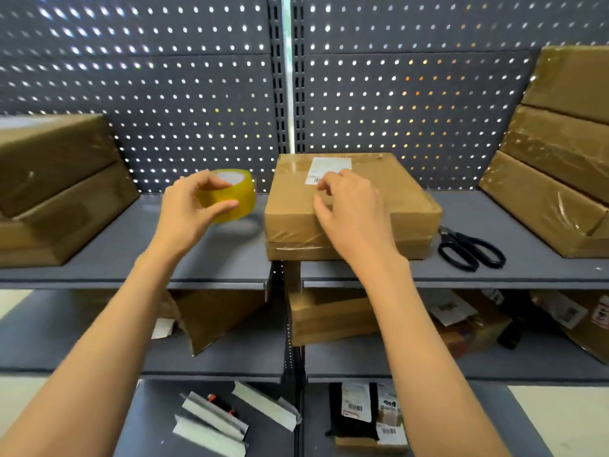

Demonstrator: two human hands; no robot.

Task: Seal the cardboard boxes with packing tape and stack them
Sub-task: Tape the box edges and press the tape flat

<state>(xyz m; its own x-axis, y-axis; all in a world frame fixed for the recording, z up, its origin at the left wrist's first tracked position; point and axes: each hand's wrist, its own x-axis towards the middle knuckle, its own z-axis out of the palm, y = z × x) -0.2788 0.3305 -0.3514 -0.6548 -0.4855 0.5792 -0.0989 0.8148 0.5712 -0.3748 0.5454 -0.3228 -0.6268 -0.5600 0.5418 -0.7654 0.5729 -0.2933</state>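
I note scissors [471, 249] right of box [389, 192]; left hand [191, 212] pinches tape roll [230, 196], right hand [352, 212] curled on box, gripping nothing.

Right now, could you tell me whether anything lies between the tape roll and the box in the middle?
Nothing visible does. The left hand grips the tape roll just left of the middle box, with bare shelf between.

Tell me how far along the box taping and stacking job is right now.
Done: taped boxes stand stacked at the left and right of the shelf. In hand: the left hand holds the tape roll, and the right hand rests on the middle box, which already shows tape. Left: finishing that box and stacking it.
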